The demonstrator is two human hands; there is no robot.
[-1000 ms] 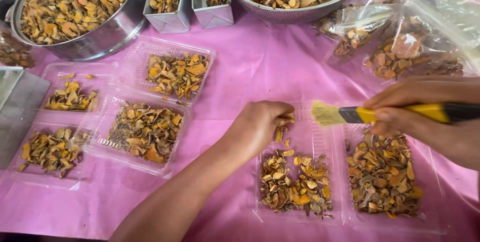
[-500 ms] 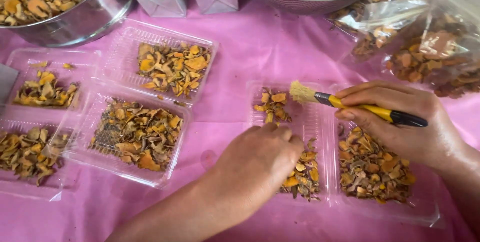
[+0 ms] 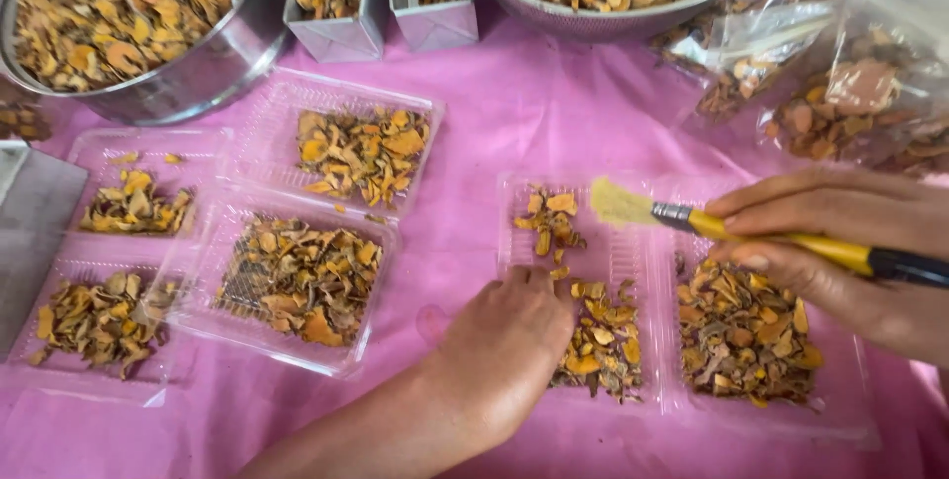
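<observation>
Covering the whole work surface is a wrinkled pink plastic sheet (image 3: 554, 113). Sitting at eleven o'clock is a big round steel bowl (image 3: 198, 69) heaped with dried orange-brown root slices, and showing at one o'clock is the rim of a second wide steel bowl (image 3: 613, 19) holding the same chips. Standing between them at twelve o'clock are two small rectangular steel tins (image 3: 341, 34), also filled. Lying crumpled at two o'clock are clear plastic bags (image 3: 840, 93) of darker slices.

Spreading from nine to seven o'clock are four clear ribbed plastic trays (image 3: 272, 123), each carrying a loose pile of chips. Sitting at five o'clock is a clear twin-compartment plastic tray (image 3: 657, 271); its right half is holding a full mound, while its left half is holding scattered brittle orange chips (image 3: 598, 341).

Reaching in from six o'clock, the left hand (image 3: 504, 346) is resting palm down on the tray's left compartment, its fingers curled and pressing on the chips there. Coming in from three o'clock, the right hand (image 3: 840, 242) is pinching a yellow-handled brush with a metal ferrule (image 3: 781, 239) between thumb and fingers, its pale bristles lying over the tray's upper left compartment.
</observation>
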